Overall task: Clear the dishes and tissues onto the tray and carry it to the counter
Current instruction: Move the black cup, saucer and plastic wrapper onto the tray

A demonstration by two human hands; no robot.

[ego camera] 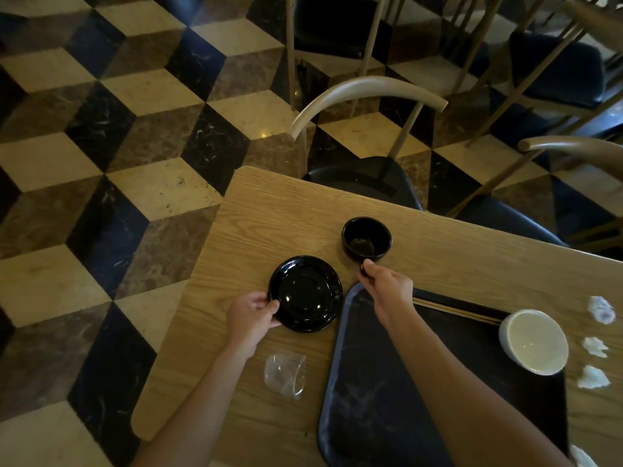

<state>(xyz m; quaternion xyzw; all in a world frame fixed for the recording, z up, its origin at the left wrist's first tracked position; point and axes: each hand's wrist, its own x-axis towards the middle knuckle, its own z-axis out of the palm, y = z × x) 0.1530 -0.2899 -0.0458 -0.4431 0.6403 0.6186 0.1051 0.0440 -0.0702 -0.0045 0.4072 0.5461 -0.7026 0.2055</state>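
Head view counts one black saucer (305, 293) pinched at its rim by the left hand (253, 315), one black cup (366, 239) whose handle the right hand (387, 288) pinches, and one white bowl (533, 342) plus chopsticks (455, 309) on the one black tray (387, 392) under the right forearm. Three crumpled tissues (595, 347) lie on the bench (286, 210) right of the tray, a clear wrapper (286, 372) between the forearms.

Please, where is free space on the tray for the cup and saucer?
The tray is bare on its near left part, between its left rim and the right arm. Its far right corner is crowded: white bowl and chopsticks.
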